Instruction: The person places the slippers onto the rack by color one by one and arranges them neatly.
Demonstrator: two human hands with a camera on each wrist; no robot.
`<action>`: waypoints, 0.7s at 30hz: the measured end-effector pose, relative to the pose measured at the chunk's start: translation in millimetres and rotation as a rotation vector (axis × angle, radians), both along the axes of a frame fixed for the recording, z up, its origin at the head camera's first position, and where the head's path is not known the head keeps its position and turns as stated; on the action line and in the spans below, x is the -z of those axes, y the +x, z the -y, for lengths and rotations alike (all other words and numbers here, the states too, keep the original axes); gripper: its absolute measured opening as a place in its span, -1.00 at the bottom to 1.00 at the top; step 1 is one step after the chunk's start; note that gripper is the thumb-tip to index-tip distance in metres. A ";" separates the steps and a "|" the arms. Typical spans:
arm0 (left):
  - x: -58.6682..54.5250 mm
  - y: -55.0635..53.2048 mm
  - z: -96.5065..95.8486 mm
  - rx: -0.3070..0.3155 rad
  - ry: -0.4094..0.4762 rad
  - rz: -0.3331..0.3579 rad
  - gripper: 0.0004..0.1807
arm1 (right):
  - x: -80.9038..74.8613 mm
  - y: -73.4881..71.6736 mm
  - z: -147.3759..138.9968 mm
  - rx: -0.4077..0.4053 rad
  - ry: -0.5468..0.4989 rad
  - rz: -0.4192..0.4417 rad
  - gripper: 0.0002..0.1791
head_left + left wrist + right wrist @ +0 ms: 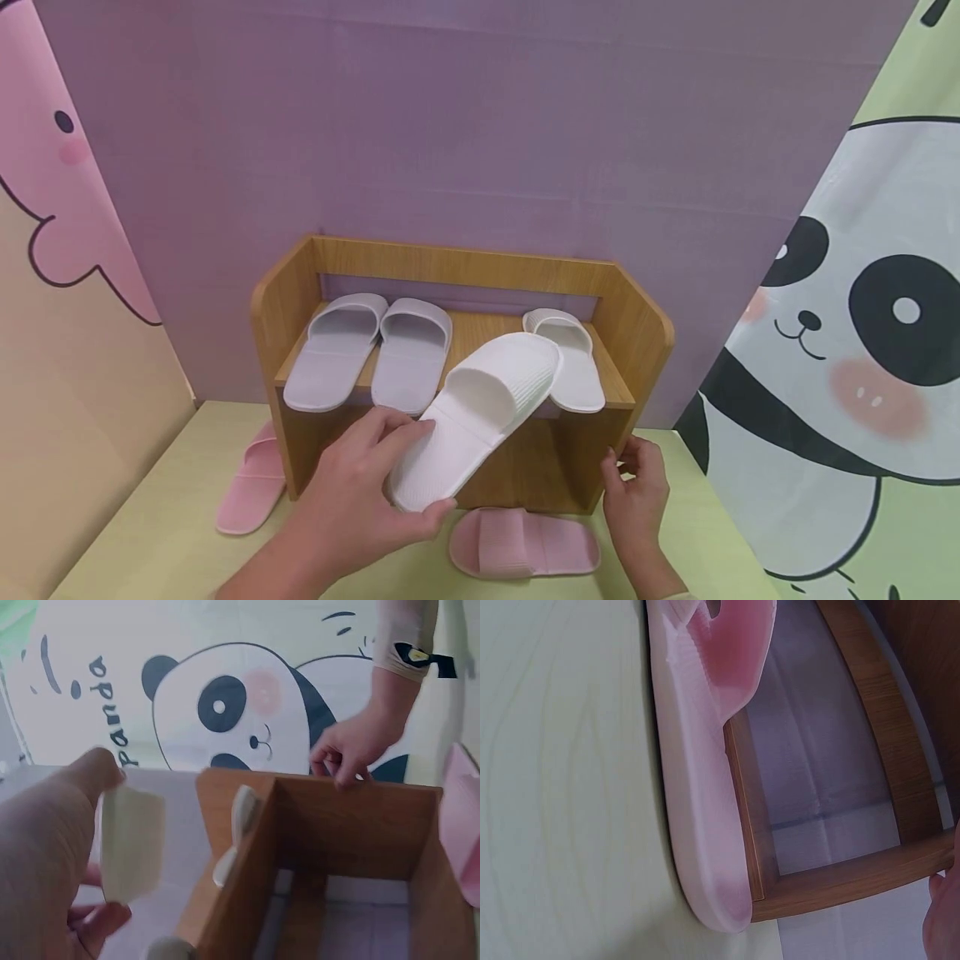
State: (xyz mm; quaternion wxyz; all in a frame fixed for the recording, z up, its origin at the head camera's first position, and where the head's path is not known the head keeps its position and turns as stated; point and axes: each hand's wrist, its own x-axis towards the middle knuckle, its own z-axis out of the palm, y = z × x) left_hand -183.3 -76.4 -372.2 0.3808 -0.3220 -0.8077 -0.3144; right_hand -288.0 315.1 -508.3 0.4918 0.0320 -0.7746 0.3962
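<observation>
In the head view my left hand (348,496) grips a white slipper (446,454) by its heel end, thumb below and fingers above. The slipper is raised in front of a wooden shoe rack (465,260), its toe tilted up to the right. Behind that toe, a second white slipper (581,375) sits on the rack's upper shelf. My right hand (639,492) pinches the front edge of the rack's right side panel; the left wrist view shows this hand (358,742) with its fingertips over the panel edge.
Two pale grey slippers (408,367) stand side by side on the upper shelf's left. One pink slipper (558,546) lies sideways before the rack, another pink slipper (251,492) beside its left panel. A purple backdrop (465,125) and a panda-print cloth (810,517) surround the table.
</observation>
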 end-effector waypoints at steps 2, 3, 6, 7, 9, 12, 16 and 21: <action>-5.9 -0.6 -5.6 -0.025 0.013 0.007 -0.24 | 1.2 -0.6 -0.6 0.007 -0.001 0.009 -0.75; -8.8 -1.2 -8.5 -0.039 0.017 0.013 -0.25 | 1.6 -0.7 -0.9 0.009 -0.002 0.013 -0.75; -16.9 -3.7 -17.2 -0.085 0.020 0.032 -0.26 | 2.0 -0.9 -0.9 0.014 -0.005 0.024 -0.76; -19.4 -5.2 -20.1 -0.101 0.018 0.040 -0.27 | 1.7 -0.8 -0.9 0.014 -0.006 0.024 -0.76; -23.8 -9.4 -25.6 -0.136 0.010 0.053 -0.29 | 0.8 -0.4 -0.4 0.006 -0.008 0.021 -0.77; -28.8 -17.5 -32.5 -0.178 0.003 0.073 -0.31 | -0.6 -0.2 0.7 -0.006 -0.008 0.010 -0.77; -33.4 -29.3 -41.1 -0.216 -0.001 0.116 -0.33 | -1.0 -0.4 1.1 -0.008 -0.005 0.009 -0.77; -40.5 -39.9 -52.6 -0.243 -0.010 0.190 -0.38 | 0.3 -0.2 -0.6 0.000 -0.008 0.017 -0.76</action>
